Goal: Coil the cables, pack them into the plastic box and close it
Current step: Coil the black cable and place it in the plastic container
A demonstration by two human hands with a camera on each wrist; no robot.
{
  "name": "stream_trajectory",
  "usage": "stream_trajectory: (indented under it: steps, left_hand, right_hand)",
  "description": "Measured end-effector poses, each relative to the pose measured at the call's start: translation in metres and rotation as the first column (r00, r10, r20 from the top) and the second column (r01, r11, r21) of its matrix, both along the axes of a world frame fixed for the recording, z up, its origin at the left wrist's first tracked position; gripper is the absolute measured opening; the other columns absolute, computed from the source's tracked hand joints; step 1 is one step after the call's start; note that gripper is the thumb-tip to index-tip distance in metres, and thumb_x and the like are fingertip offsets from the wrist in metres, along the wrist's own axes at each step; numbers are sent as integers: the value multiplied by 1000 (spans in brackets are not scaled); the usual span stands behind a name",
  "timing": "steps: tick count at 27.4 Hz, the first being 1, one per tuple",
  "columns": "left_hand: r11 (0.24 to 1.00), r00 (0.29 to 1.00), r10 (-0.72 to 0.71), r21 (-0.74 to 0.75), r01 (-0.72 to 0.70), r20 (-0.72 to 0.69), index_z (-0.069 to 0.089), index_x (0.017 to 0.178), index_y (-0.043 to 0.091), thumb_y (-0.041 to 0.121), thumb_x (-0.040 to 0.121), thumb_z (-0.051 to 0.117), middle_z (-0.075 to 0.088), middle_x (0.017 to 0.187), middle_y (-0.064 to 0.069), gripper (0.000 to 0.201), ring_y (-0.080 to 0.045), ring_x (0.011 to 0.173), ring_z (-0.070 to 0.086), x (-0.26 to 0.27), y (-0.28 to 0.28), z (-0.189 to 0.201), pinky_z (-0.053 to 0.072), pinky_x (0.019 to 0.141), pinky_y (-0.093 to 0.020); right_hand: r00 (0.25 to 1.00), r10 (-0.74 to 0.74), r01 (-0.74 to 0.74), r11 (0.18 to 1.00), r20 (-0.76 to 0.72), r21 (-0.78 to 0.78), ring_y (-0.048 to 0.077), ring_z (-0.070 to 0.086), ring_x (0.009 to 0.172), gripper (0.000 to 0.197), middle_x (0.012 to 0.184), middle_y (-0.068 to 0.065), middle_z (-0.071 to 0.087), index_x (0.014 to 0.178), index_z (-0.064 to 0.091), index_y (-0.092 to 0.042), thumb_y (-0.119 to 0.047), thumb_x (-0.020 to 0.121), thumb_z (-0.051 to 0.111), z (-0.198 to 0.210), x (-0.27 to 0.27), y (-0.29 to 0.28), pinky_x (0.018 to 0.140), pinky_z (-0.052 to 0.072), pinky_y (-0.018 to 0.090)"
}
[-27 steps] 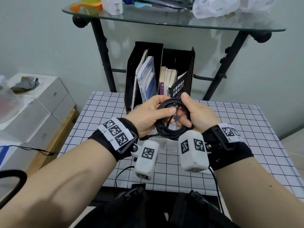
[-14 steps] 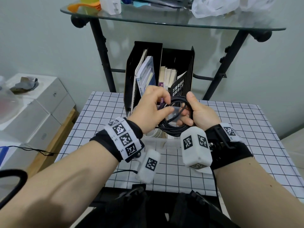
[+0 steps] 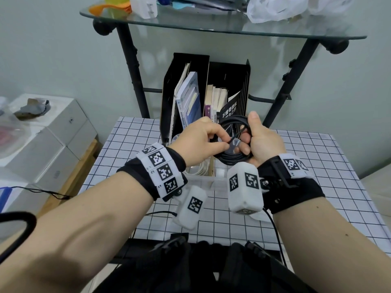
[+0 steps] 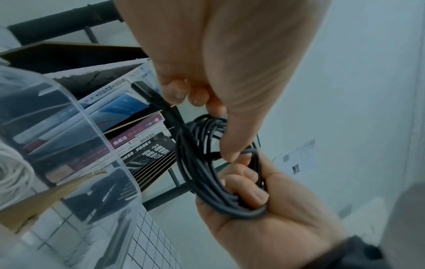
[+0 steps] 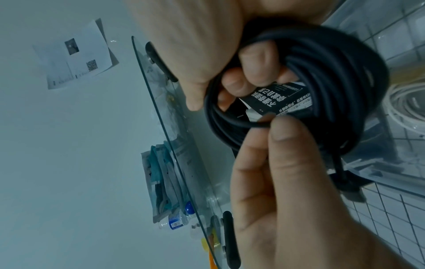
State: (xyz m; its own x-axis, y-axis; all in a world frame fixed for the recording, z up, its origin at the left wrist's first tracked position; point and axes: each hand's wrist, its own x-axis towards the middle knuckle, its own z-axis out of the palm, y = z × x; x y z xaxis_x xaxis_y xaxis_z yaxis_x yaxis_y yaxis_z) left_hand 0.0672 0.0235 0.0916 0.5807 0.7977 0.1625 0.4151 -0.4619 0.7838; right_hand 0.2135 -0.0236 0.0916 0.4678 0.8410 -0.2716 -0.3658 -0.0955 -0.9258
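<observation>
Head view. Item: black cable (image 3: 231,159), wound into a coil of several loops, held up in the air between my two hands above the plastic box (image 3: 203,180). My right hand (image 3: 261,144) grips the coil, fingers curled through its middle and thumb standing up along the far side. My left hand (image 3: 198,140) pinches the loose tail end (image 3: 238,134), which crosses the open centre of the coil. Change noted: a second ago my left hand was laid against the near side of the coil; it now sits further to my left with the tail drawn taut across the ring. I judge the winding done and the tail being tucked, so packing comes next. A white cable (image 3: 197,169) already lies coiled in the box below my left wrist.

Left wrist view. Coil seen edge-on: dark, matte, round strands, evenly stacked, bunched in the curled right fingers (image 4: 250,187). My left fingertips (image 4: 184,91) hold the stiffer plug end (image 4: 147,91), which sticks out past the pinch, away from the coil. The clear box wall (image 4: 76,127) stands to the left of my grip.

Right wrist view. The loops ring my curled right fingers (image 5: 257,60); left thumb (image 5: 287,132) and finger press one strand at the near edge. One plug (image 5: 352,191) hangs from the coil beyond my left thumb, on the box side.
</observation>
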Motion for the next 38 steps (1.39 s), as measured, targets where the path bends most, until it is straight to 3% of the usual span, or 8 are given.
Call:
stream_trajectory:
  steps: [3,8,13,18,23,31,35,38]
  left_hand:
    - [994,997,-19,-105,27,72,68,84,25,19,82,71,46,80,6,7,-6,66,44,-4,0,0,41,68,-11]
    - [926,978,-59,-355,129,200,62,80,31,27,83,63,56,84,-1,5,-15,78,51,-8,0,-3,47,79,-33]
    - [891,964,-3,-438,123,266,58,83,18,12,95,52,61,83,-4,15,-15,76,56,-12,1,-3,52,82,-35]
    - [919,936,166,-393,-34,309,65,84,19,9,92,57,62,73,1,15,-15,70,54,-22,12,-10,49,75,-32]
    - [877,877,224,-480,8,425,67,83,15,2,91,57,65,72,1,18,-13,69,57,-34,20,-14,51,74,-25]
    - [820,845,319,-572,-19,429,62,80,15,3,88,62,65,69,-1,14,-14,64,55,-24,18,-27,49,67,-26]
    - [855,902,308,-505,-122,302,71,79,25,22,83,70,69,80,5,5,-10,74,58,-22,20,-32,48,72,-29]
    - [859,913,274,-504,-90,303,73,94,13,19,90,63,72,83,-2,12,-10,72,63,-16,15,-25,52,69,-25]
  right_hand:
    - [1000,-3,3,1000,23,15,14,22,40,43,49,0,29,69,49,-10,-43,97,49,-2,1,0,51,23,33]
    - [996,19,-20,1000,91,8,13,19,42,42,52,1,26,72,53,-9,-43,97,47,-5,1,0,49,17,30]
    - [983,74,-71,997,166,-24,9,20,36,40,47,-3,27,73,53,-11,-43,97,49,-3,4,-7,38,21,20]
    - [982,174,-170,984,73,-55,9,19,32,41,43,-5,25,74,57,-8,-43,96,51,1,-1,-12,44,32,24]
    - [965,264,-264,964,-13,-32,11,17,35,37,51,0,23,68,41,-18,-40,94,55,6,1,-12,46,34,26]
    - [938,281,-279,960,-204,38,11,16,34,39,46,-3,27,66,37,-18,-36,95,54,2,0,-15,49,26,27]
    - [907,292,-282,956,-303,75,11,19,31,42,43,-3,24,62,36,-17,-37,94,55,-2,0,-15,46,26,26]
    - [910,270,-260,963,-315,74,11,19,30,43,41,-3,24,62,34,-18,-37,94,54,-3,0,-15,44,27,25]
